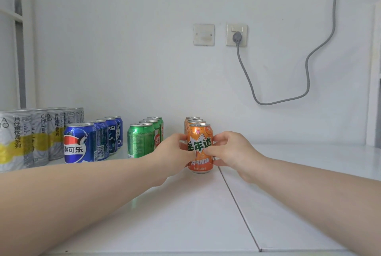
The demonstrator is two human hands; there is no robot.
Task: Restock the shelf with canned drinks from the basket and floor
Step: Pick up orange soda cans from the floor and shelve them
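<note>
Head view: the orange can (200,148) is stood upright on the shelf (185,214), directly in front of its orange row (192,120), and is grasped from both sides by the left hand (175,148) and right hand (231,152). If it is pushed back unevenly, the row could be skewed or toppled

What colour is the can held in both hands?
The can is orange with green lettering on white, clearest in the head view.

A plain white wall (144,49) faces me, evenly lit. On it, right of centre, a blank cover plate (204,34) sits just left of a socket (242,39) with a grey plug (237,37) in; its grey cable (308,78) sags, then climbs to the upper right. A white frame (19,53) stands far left.
</note>
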